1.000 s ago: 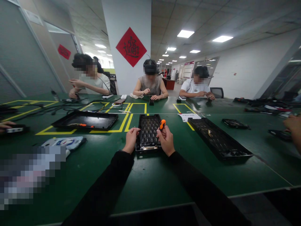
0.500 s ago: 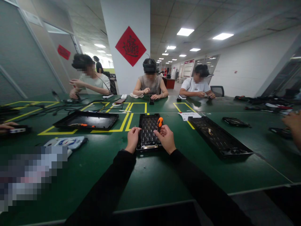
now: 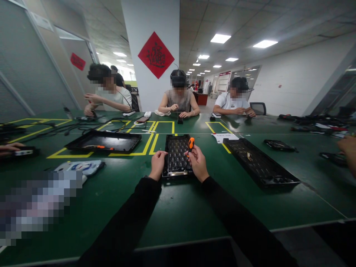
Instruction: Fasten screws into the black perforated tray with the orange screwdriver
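Orange-handled screwdriver (image 3: 190, 143) in right hand (image 3: 198, 165); left hand (image 3: 157, 163) steadies black tray (image 3: 176, 155)

keyboard frame (image 3: 176, 155) between hands, tray (image 3: 104, 141) left, long tray (image 3: 260, 161) right

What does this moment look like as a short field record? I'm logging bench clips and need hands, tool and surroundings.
left hand: rests on the left edge of the black keyboard frame
right hand: grips an orange-handled screwdriver, upright over the frame's right side
surface: green table with yellow tape lines
left of frame: black tray
right of frame: longer black keyboard frame
others: three people seated at the far side; another person's hand at the right edge
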Demonstrator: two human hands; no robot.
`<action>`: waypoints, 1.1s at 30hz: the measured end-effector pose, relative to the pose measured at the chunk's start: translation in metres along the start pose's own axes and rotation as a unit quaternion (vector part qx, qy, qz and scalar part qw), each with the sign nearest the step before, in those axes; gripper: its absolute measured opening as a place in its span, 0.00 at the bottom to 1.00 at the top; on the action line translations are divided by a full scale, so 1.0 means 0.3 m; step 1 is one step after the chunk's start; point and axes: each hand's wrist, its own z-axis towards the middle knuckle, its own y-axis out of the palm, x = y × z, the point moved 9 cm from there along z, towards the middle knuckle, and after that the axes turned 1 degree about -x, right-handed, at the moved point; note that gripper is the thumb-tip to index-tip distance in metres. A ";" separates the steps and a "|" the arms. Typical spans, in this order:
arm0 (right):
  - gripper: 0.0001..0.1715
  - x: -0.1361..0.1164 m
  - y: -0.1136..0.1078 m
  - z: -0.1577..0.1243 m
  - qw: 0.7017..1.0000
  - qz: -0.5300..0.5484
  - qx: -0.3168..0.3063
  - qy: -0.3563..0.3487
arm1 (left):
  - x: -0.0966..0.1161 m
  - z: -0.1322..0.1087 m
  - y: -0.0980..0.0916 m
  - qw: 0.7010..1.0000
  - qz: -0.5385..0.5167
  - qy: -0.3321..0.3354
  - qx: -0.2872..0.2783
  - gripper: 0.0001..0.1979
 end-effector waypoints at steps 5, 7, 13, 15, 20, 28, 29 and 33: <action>0.25 -0.009 -0.004 0.004 0.999 -0.028 0.013 -0.007 | 0.015 -0.006 -0.001 1.000 0.006 0.007 -0.002 0.11; 0.25 -0.011 -0.010 0.005 0.999 -0.044 0.021 -0.009 | 0.017 -0.006 -0.001 1.000 0.005 0.005 -0.003 0.11; 0.24 -0.005 -0.015 0.003 0.999 -0.036 0.017 -0.001 | 0.022 -0.007 0.003 1.000 0.010 0.006 -0.009 0.11; 0.25 -0.001 -0.006 0.002 1.000 -0.009 0.003 0.005 | 0.022 -0.007 0.003 1.000 0.013 0.006 -0.010 0.11; 0.24 0.009 0.003 0.002 1.000 0.018 0.002 0.015 | 0.024 -0.010 0.002 1.000 0.019 0.004 -0.010 0.11; 0.26 -0.011 0.006 0.007 1.000 -0.030 -0.008 0.002 | 0.030 -0.013 0.002 1.000 0.020 0.006 -0.013 0.10; 0.25 -0.018 -0.001 0.008 0.999 -0.044 0.000 -0.007 | 0.030 -0.013 0.001 1.000 0.019 0.005 -0.012 0.10; 0.22 -0.031 -0.015 0.009 0.997 -0.068 0.018 -0.028 | 0.028 -0.013 0.002 1.000 0.016 0.006 -0.012 0.10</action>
